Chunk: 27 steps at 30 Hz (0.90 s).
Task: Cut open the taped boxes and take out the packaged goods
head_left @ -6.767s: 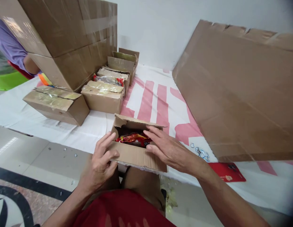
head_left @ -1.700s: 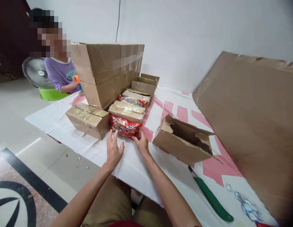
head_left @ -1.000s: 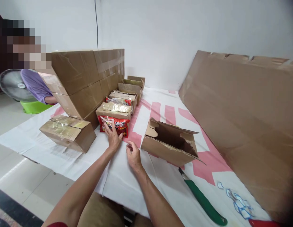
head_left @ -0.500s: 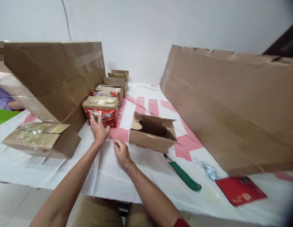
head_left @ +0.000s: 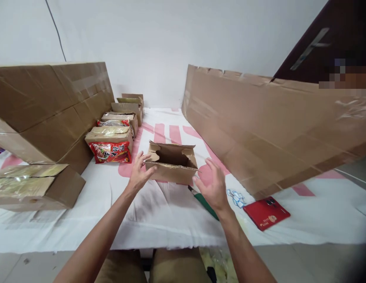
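Note:
An open-topped cardboard box (head_left: 171, 173) stands in front of me with its flaps up and a dark inside. At its left end is my left hand (head_left: 140, 173), fingers apart and holding nothing. My right hand (head_left: 212, 184) is just off the box's right end, also spread and without anything in it. Beneath the right hand lies a green-handled utility knife (head_left: 207, 205), partly hidden by that hand. A red food packet (head_left: 110, 152) with dark and white lettering leans against a taped carton (head_left: 108, 134), to the left of my left hand.
Several more small boxes (head_left: 126, 107) line up behind the carton, along a tall cardboard panel (head_left: 73, 98). Another taped box (head_left: 32, 188) sits at the left. A second panel (head_left: 259, 133), a red phone (head_left: 267, 212) and blue-edged clear pieces (head_left: 236, 197) are at the right.
My left hand has left the red packet and moved right to the open box. My right hand has swung to the box's other end, over the knife. The view has turned right.

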### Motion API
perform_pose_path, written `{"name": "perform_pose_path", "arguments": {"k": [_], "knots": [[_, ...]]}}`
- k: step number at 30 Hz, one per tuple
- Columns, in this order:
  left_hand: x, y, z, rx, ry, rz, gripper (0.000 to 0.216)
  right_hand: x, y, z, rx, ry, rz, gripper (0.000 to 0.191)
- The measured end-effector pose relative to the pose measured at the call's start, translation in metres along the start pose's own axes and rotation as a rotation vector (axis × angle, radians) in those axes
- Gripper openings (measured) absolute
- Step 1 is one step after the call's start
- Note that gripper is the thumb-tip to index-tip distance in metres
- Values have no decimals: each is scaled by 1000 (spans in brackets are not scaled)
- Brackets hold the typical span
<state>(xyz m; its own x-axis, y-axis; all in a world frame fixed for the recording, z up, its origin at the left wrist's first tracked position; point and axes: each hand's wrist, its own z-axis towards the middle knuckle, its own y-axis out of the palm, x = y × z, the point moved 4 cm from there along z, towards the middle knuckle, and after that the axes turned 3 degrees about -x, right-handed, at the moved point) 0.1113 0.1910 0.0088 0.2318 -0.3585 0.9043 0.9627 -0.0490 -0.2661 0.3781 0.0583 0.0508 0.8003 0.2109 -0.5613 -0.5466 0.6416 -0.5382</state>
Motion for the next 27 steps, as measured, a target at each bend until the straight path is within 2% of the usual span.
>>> {"name": "perform_pose_path", "arguments": {"k": [2,4,10,12,15,19,20,23,27], "knots": [[8,9,8,36,-49,-28,50,15,13,11,-139,60,96,55],[16,8,5,87,-70,-25,48,16,23,11,-206,106,182,42],[26,-27,-47,276,-106,-54,55,-6,29,-15,-162,115,188,29],[26,-32,-57,294,-112,-30,61,-6,33,-18,-148,152,214,33],[20,-33,-61,285,-154,-29,66,0,40,-11,-129,215,244,52],[15,-31,-65,278,-191,-58,66,3,45,18,-164,131,254,71],[15,-30,-67,270,-193,-59,64,2,47,26,-176,86,244,70],[17,-28,-71,262,-174,-52,54,-3,55,46,-290,-26,199,46],[15,-28,-75,269,-183,-49,52,4,55,44,-430,-9,233,52]]}}
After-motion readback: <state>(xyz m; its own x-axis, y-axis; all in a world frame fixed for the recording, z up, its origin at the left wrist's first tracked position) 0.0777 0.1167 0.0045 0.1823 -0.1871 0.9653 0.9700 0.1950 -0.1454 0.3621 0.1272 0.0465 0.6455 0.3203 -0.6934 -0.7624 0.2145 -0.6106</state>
